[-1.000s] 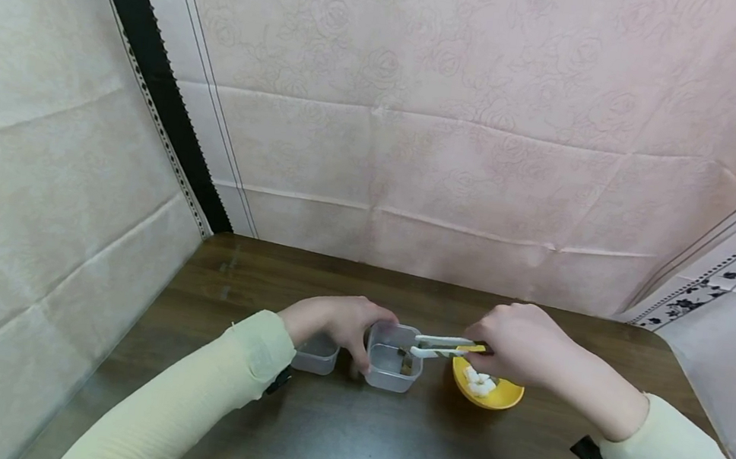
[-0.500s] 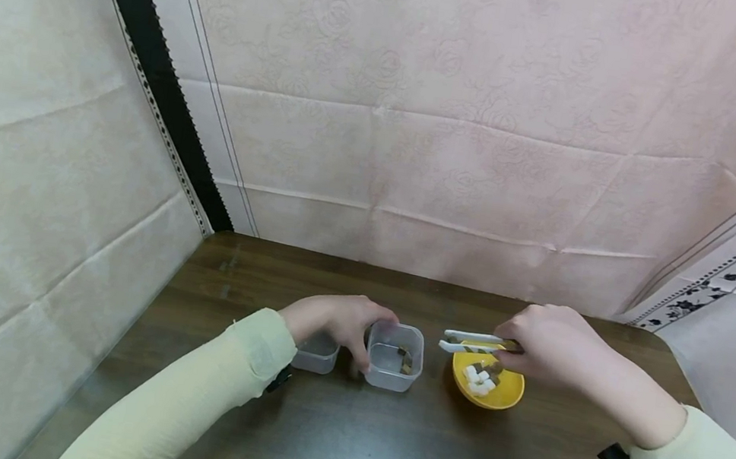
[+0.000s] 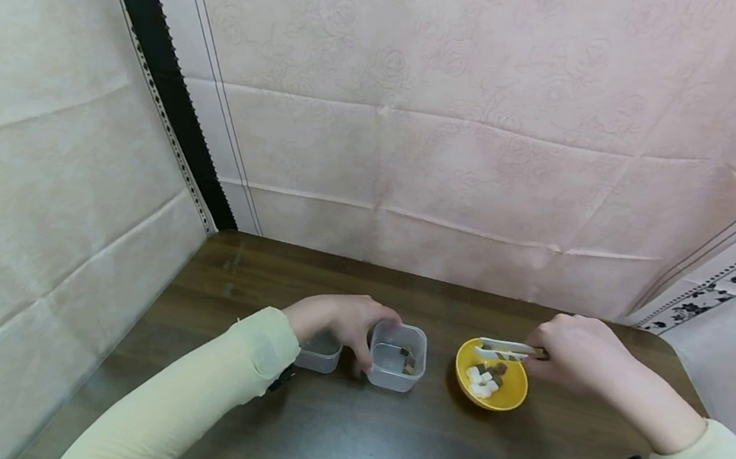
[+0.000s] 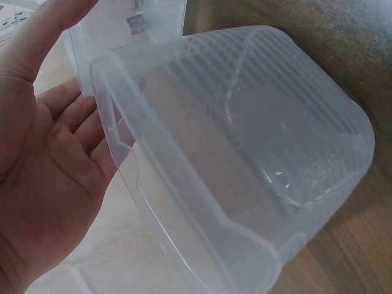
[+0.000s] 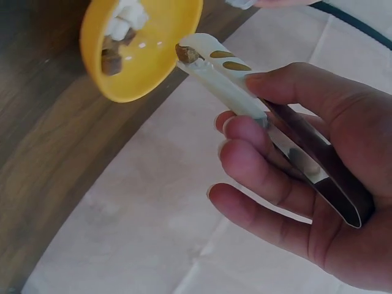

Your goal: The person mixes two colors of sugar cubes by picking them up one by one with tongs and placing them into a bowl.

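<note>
My left hand (image 3: 352, 327) grips the left side of a clear plastic container (image 3: 391, 379), thumb in front, fingers behind. Brown cubes (image 3: 408, 367) lie inside it. A second clear container (image 3: 317, 362) stands just left, partly under the hand; it fills most of the left wrist view. My right hand (image 3: 576, 352) holds small tongs (image 3: 507, 346) with pale tips over the back of a yellow bowl (image 3: 512, 399). In the right wrist view, a brown cube (image 5: 187, 54) sits between the tong tips. White cubes (image 3: 482, 383) and brown cubes (image 5: 111, 61) lie in the bowl.
Everything stands on a dark wooden table (image 3: 342, 441). A pale patterned cloth (image 3: 455, 194) hangs behind its back edge, and another cloth (image 3: 52, 221) hangs at the left.
My right hand has carried the tongs rightward, from the right container's edge to over the yellow bowl. The left hand and both containers stay in place.
</note>
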`<state>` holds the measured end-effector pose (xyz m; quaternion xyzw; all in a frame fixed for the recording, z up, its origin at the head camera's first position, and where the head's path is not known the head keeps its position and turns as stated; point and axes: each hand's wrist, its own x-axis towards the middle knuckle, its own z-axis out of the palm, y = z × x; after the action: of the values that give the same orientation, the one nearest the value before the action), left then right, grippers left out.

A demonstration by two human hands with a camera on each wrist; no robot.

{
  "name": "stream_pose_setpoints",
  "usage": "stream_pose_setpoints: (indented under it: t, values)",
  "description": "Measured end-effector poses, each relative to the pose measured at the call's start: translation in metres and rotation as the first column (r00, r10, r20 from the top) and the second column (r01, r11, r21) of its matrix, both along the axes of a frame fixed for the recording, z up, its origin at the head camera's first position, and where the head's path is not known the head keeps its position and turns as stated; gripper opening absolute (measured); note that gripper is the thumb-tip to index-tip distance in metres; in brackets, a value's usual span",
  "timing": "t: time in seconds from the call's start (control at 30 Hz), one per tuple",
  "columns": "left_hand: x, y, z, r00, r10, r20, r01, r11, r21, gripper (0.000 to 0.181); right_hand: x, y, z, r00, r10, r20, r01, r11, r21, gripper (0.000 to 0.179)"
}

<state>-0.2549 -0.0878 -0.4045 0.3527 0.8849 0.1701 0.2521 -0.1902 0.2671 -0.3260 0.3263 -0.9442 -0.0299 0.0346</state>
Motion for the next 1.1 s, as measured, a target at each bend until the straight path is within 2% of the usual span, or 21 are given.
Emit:
stream_pose_setpoints:
  t: [0.23,0.5,1.1]
  values:
    - [0.000,0.000,0.001,1.000,0.002,0.009,-0.002,1.000,0.001,0.085,-0.007,0.011,-0.011,1.000,-0.015,-0.018,0.015,1.000,0.011,0.043]
    - [0.000,0.000,0.000,1.000,-0.002,0.000,0.002,1.000,0.003,0.085,-0.012,0.016,-0.022,0.999,-0.039,0.006,0.038,0.998,0.040,0.041]
    - [-0.001,0.001,0.000,1.000,-0.004,0.004,0.004,1.000,0.002,0.085,-0.011,0.016,-0.029,0.996,-0.069,0.054,0.065,0.996,0.063,0.036]
